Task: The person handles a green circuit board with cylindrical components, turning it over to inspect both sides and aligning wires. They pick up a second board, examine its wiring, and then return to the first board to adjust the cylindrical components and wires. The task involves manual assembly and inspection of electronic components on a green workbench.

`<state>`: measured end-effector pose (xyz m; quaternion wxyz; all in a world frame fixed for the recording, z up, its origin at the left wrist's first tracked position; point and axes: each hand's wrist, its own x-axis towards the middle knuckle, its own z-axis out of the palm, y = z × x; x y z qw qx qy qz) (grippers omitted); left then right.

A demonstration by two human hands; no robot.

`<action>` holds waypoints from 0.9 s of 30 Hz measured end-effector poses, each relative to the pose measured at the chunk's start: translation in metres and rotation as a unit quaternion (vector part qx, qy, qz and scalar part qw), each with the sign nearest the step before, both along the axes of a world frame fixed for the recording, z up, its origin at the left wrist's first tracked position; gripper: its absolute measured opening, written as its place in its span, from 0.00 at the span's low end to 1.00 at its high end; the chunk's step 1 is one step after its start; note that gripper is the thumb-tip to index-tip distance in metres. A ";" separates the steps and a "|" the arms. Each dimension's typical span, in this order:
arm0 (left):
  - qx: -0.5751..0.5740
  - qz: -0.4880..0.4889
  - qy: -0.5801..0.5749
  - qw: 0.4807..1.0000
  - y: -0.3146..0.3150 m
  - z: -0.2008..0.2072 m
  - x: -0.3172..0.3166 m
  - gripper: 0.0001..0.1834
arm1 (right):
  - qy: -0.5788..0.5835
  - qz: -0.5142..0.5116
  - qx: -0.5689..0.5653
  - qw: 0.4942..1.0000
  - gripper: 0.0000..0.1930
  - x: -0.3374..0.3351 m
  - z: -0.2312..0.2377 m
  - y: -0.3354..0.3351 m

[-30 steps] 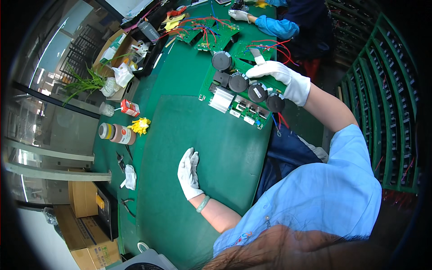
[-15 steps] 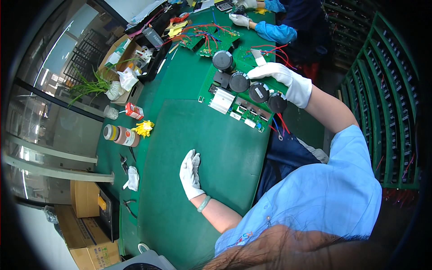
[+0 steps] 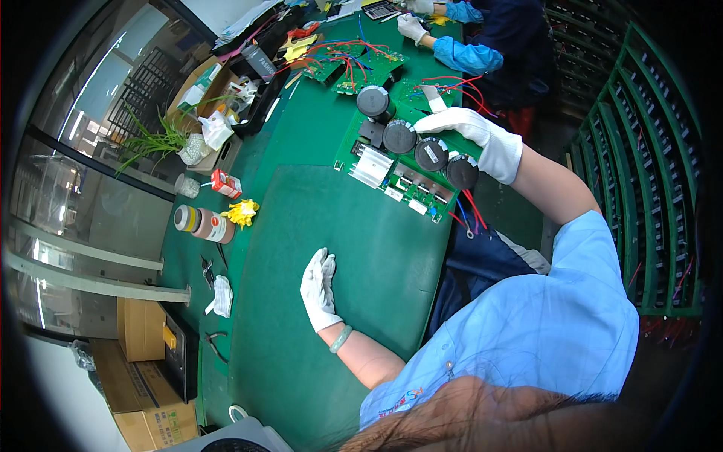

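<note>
A green circuit board (image 3: 348, 143) with black round capacitors (image 3: 400, 137) and a silver heat sink (image 3: 370, 166) is at the far side of the green mat, close to the table's right edge. My right hand (image 3: 482, 139), in a white glove, grips the board from the right beside the capacitors. One finger stretches along them; the other fingers are partly hidden. Red and blue wires (image 3: 471, 212) hang off the board's near right corner. My left hand (image 3: 318, 290), also white-gloved, rests on the mat (image 3: 331, 203) with its fingers extended and nothing in it.
More wired circuit boards (image 3: 376, 69) lie beyond mine. A co-worker's gloved hand (image 3: 412, 29) is at the far end. Along the left stand a bottle (image 3: 207, 224), yellow gloves (image 3: 241, 212), pliers (image 3: 217, 346) and a potted plant (image 3: 169, 135). A green rack (image 3: 629, 173) is at right.
The co-worker's gloved hand at the far end has moved slightly to the right. My two hands and the circuit board have stayed almost where they were.
</note>
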<state>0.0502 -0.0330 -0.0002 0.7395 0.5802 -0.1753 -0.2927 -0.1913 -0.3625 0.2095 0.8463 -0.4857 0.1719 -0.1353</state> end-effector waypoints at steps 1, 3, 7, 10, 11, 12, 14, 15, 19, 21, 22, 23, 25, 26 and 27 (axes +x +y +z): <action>0.000 0.000 0.001 1.000 -0.001 0.000 0.000 0.29 | 0.010 -0.014 -0.007 1.000 0.09 0.000 0.000 0.000; 0.000 0.002 0.002 1.000 -0.001 0.000 -0.001 0.29 | 0.007 -0.024 0.027 0.999 0.10 0.006 -0.011 -0.007; -0.009 0.007 0.007 1.000 0.000 -0.001 0.000 0.28 | 0.018 -0.021 0.067 0.997 0.08 0.006 -0.009 -0.006; -0.006 0.013 0.009 1.000 -0.002 0.000 -0.001 0.28 | 0.017 -0.025 0.075 0.997 0.10 0.009 -0.020 -0.014; -0.005 0.014 0.009 1.000 -0.003 0.000 -0.002 0.27 | 0.014 -0.022 0.077 0.997 0.10 0.009 -0.021 -0.015; -0.003 0.016 0.008 1.000 -0.003 0.002 -0.003 0.27 | 0.010 -0.017 0.080 0.997 0.10 0.010 -0.022 -0.016; -0.004 0.019 0.007 1.000 -0.002 0.005 -0.004 0.27 | 0.003 -0.019 0.087 0.996 0.10 0.011 -0.027 -0.018; -0.003 0.021 0.006 1.000 -0.001 0.006 -0.005 0.28 | 0.000 -0.019 0.091 0.996 0.10 0.011 -0.029 -0.019; -0.014 0.010 0.006 1.000 -0.003 0.006 -0.005 0.27 | 0.010 -0.028 0.091 0.995 0.08 0.010 -0.024 -0.016; -0.015 0.003 0.009 1.000 -0.009 0.002 -0.005 0.27 | 0.023 -0.046 0.073 0.996 0.08 0.004 -0.017 -0.012; -0.016 -0.004 0.014 1.000 -0.013 -0.002 -0.005 0.27 | 0.023 -0.047 -0.008 0.999 0.08 -0.001 -0.020 -0.018; -0.011 0.012 0.007 1.000 -0.002 0.004 -0.005 0.27 | 0.010 -0.027 -0.082 0.996 0.08 0.003 -0.024 -0.027; -0.002 0.020 0.009 1.000 0.001 0.005 -0.003 0.27 | 0.061 -0.037 -0.255 0.964 0.12 0.008 -0.019 -0.036; 0.005 0.025 0.011 1.000 0.003 0.005 -0.003 0.27 | 0.178 -0.059 -0.477 0.859 0.16 0.015 -0.015 -0.040; 0.008 0.029 0.015 0.999 0.002 0.006 -0.003 0.27 | 0.145 -0.124 -0.624 0.758 0.15 0.021 -0.029 -0.047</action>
